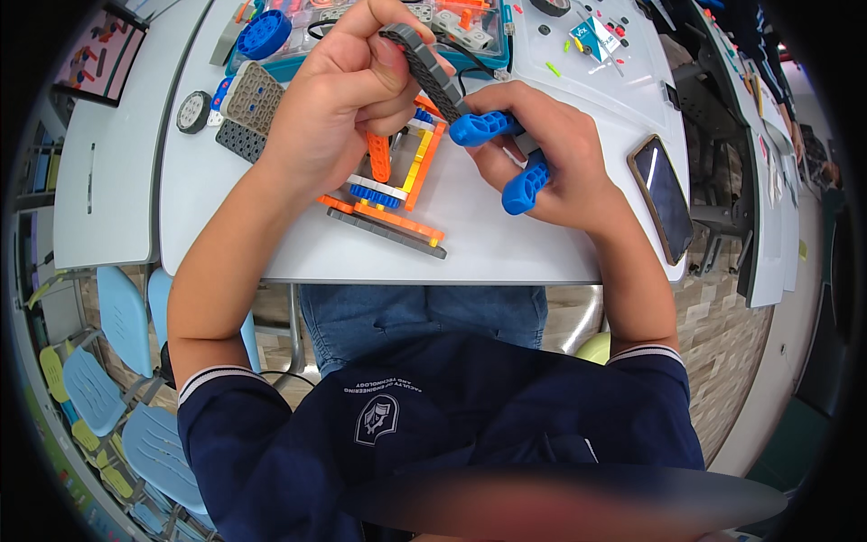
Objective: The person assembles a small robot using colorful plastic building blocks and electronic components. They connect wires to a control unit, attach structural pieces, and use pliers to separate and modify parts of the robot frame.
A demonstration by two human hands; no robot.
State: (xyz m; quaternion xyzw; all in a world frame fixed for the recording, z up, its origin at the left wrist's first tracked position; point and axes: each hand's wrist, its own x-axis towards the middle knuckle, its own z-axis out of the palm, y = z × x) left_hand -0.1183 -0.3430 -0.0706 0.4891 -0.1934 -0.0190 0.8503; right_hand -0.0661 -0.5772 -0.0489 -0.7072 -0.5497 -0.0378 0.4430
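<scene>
Raised over the table's middle, my left hand (339,95) is closed, its fingers and thumb pinching a dark grey perforated plastic beam (435,79). My right hand (569,149) wraps round a blue-handled pliers-like tool (486,129), its two handles spread apart. The tool's front end meets the lower end of the beam; the exact contact is hidden. Beneath my left hand lies a partly built frame (420,167) of orange, yellow and grey plastic beams with a blue gear. My wrist and fingers cover part of that frame.
Beside my left forearm are a beige perforated plate (253,98) and a small wheel (193,112). A teal-edged parts box (501,63) stands at the back, with a blue wheel (264,34). A phone (661,194) lies right; small loose parts lie on a clear lid (560,90).
</scene>
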